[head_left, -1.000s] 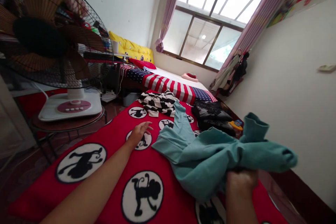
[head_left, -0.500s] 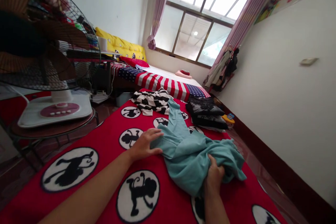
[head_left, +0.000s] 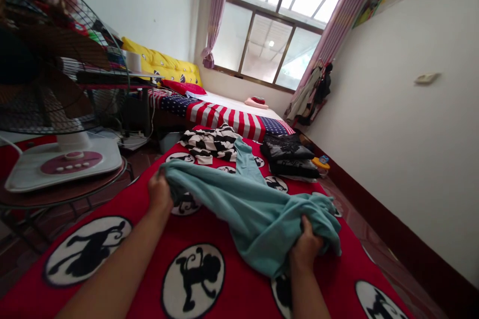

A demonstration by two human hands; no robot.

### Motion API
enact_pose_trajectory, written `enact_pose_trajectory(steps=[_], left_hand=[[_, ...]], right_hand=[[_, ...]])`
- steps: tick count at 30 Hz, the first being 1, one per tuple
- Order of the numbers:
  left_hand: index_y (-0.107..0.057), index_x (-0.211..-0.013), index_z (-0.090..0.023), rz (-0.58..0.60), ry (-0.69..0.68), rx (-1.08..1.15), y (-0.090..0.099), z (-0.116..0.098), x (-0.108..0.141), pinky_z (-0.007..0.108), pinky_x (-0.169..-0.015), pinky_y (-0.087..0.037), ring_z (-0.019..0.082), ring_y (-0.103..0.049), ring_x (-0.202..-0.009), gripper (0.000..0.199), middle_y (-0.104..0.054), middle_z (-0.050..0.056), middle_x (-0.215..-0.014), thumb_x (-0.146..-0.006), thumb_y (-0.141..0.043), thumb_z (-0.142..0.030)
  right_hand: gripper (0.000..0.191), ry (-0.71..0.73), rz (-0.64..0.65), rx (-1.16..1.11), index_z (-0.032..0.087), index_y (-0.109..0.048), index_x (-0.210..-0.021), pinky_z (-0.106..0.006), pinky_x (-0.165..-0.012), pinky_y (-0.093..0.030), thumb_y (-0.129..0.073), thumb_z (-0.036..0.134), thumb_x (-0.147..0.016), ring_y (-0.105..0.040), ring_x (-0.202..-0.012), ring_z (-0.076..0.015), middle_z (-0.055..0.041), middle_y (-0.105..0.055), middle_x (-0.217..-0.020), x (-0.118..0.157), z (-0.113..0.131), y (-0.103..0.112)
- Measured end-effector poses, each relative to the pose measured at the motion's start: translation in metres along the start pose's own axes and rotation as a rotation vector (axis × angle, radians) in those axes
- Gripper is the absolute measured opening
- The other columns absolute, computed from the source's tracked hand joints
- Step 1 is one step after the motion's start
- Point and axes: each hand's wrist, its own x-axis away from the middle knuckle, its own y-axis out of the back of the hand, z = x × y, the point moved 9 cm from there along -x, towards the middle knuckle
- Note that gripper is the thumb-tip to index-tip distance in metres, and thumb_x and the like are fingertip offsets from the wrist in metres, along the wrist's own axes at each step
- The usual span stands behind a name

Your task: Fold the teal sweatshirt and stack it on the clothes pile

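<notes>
A light teal garment (head_left: 243, 209) is stretched between my two hands above a red blanket (head_left: 142, 259) with round monkey patches. My left hand (head_left: 160, 192) grips its left end, pulled out to the side. At the bunched right part, my right hand (head_left: 307, 246) is closed on the cloth, thumb on top. One teal sleeve lies away from me, reaching toward a black-and-white checked garment (head_left: 213, 142). The garment's exact kind is unclear in its folds.
Folded dark clothes (head_left: 288, 154) are stacked at the far right of the blanket, beside a yellow object (head_left: 321, 163). On the left a fan (head_left: 71, 154) stands on a round stool. Beyond lies a bed with a flag-patterned cover (head_left: 232, 118), below the window.
My left hand, open at the garment's edge before, has closed on the cloth and drawn it left and up. My right hand keeps its hold. The view has shifted slightly right.
</notes>
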Motion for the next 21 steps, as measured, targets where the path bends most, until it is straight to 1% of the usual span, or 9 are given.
enact_pose_trajectory(steps=[2, 5, 7, 10, 13, 16, 18, 19, 21], left_hand=[[-0.053, -0.100, -0.019, -0.154, 0.011, -0.008, 0.033, 0.007, -0.026, 0.034, -0.060, -0.048, 0.021, -0.060, -0.075, 0.031, -0.061, 0.003, -0.077, -0.083, -0.037, -0.039], [-0.047, -0.105, -0.017, -0.216, -0.032, -0.036, 0.056, 0.006, -0.040, 0.041, -0.073, -0.048, 0.024, -0.058, -0.093, 0.028, -0.061, 0.007, -0.095, -0.083, -0.036, -0.030], [-0.045, -0.110, -0.015, -0.223, -0.141, -0.077, 0.058, -0.010, -0.032, 0.045, -0.088, -0.044, 0.026, -0.054, -0.106, 0.030, -0.057, 0.009, -0.111, -0.083, -0.043, -0.027], [-0.048, -0.117, -0.016, -0.173, -0.470, -0.212, 0.041, -0.056, 0.001, 0.046, -0.105, -0.034, 0.028, -0.046, -0.120, 0.036, -0.051, 0.010, -0.127, -0.082, -0.053, -0.025], [-0.052, -0.119, -0.017, 0.030, -0.643, -0.257, 0.006, -0.085, 0.037, 0.044, -0.107, -0.036, 0.027, -0.048, -0.122, 0.036, -0.053, 0.011, -0.127, -0.085, -0.056, -0.030], [-0.046, -0.131, -0.021, 0.430, -0.628, -0.198, -0.036, -0.088, 0.069, 0.041, -0.103, -0.042, 0.026, -0.050, -0.123, 0.046, -0.051, 0.011, -0.134, -0.090, -0.048, -0.043], [-0.038, -0.140, -0.023, 0.657, -0.614, -0.172, -0.056, -0.082, 0.088, 0.043, -0.106, -0.040, 0.028, -0.045, -0.130, 0.057, -0.046, 0.011, -0.142, -0.091, -0.043, -0.053], [-0.035, -0.143, -0.024, 0.734, -0.620, -0.177, -0.062, -0.079, 0.095, 0.044, -0.108, -0.037, 0.029, -0.040, -0.134, 0.062, -0.042, 0.011, -0.146, -0.090, -0.041, -0.056], [-0.030, -0.147, -0.026, 0.839, -0.647, -0.231, -0.070, -0.069, 0.104, 0.046, -0.113, -0.030, 0.029, -0.032, -0.139, 0.068, -0.036, 0.010, -0.151, -0.089, -0.044, -0.059]], right_hand=[[0.055, -0.041, -0.044, -0.061, 0.015, -0.064, -0.114, -0.040, -0.101, -0.045, -0.071, 0.041, -0.066, -0.058, -0.113, -0.0250, -0.0073, -0.063, -0.122, -0.004, -0.006, 0.004], [0.051, -0.073, -0.035, -0.097, 0.016, -0.064, -0.113, -0.038, -0.098, -0.047, -0.067, 0.041, -0.069, -0.061, -0.107, -0.0229, -0.0059, -0.065, -0.114, -0.008, -0.009, 0.002], [0.054, -0.058, -0.010, -0.101, 0.017, -0.061, -0.118, -0.036, -0.099, -0.046, -0.066, 0.042, -0.070, -0.061, -0.107, -0.0216, -0.0059, -0.065, -0.115, -0.008, -0.005, -0.001], [0.076, 0.056, 0.116, -0.048, 0.021, -0.040, -0.141, -0.037, -0.107, -0.037, -0.067, 0.041, -0.073, -0.052, -0.122, -0.0212, -0.0072, -0.053, -0.136, -0.002, 0.010, -0.015], [0.084, 0.225, 0.392, 0.145, 0.024, -0.022, -0.151, -0.040, -0.114, -0.027, -0.064, 0.037, -0.078, -0.038, -0.136, -0.0213, -0.0073, -0.038, -0.150, 0.027, 0.029, -0.048], [0.064, 0.435, 0.951, 0.368, 0.025, -0.041, -0.143, -0.039, -0.107, -0.036, -0.059, 0.032, -0.082, -0.048, -0.127, -0.0229, -0.0073, -0.053, -0.137, 0.099, 0.038, -0.102], [0.051, 0.635, 1.253, 0.523, 0.028, -0.058, -0.128, -0.039, -0.096, -0.043, -0.065, 0.034, -0.077, -0.057, -0.110, -0.0251, -0.0070, -0.064, -0.118, 0.152, 0.039, -0.121], [0.046, 0.722, 1.321, 0.599, 0.029, -0.063, -0.119, -0.039, -0.090, -0.045, -0.068, 0.037, -0.075, -0.058, -0.102, -0.0251, -0.0060, -0.066, -0.110, 0.170, 0.039, -0.125], [0.039, 0.836, 1.343, 0.698, 0.031, -0.067, -0.109, -0.037, -0.080, -0.045, -0.071, 0.041, -0.071, -0.057, -0.089, -0.0229, -0.0034, -0.066, -0.097, 0.186, 0.040, -0.128]])
